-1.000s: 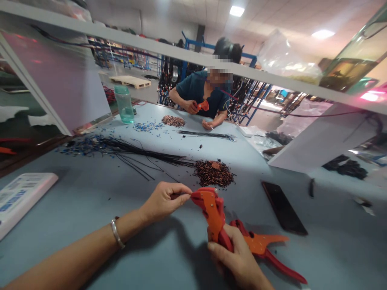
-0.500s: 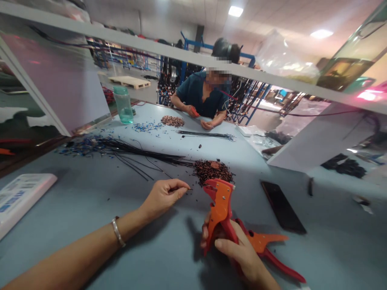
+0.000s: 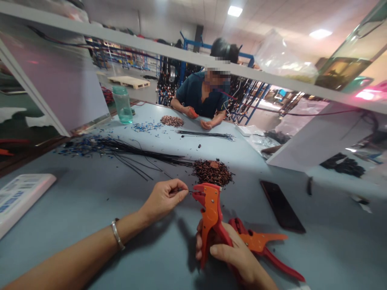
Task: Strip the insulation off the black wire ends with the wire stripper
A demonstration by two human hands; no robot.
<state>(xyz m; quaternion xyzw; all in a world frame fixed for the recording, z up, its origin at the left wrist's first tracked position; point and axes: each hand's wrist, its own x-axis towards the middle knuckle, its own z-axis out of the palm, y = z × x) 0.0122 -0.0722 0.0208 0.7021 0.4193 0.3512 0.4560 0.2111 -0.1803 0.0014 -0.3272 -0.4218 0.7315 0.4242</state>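
Your stripper (image 3: pixel 211 205), clear of the wire (image 3: pixel 190 191) half a second ago, now meets its tip near-left of the dark pile (image 3: pixel 213 174), left hand (image 3: pixel 165 198) pinching wire, right hand (image 3: pixel 234 247) fingers curled round stripper: looks lined up again.

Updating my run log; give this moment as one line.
left hand: pinching dark wire; right hand: gripping red-orange wire stripper; wire: at stripper's jaws; second wire stripper: on table
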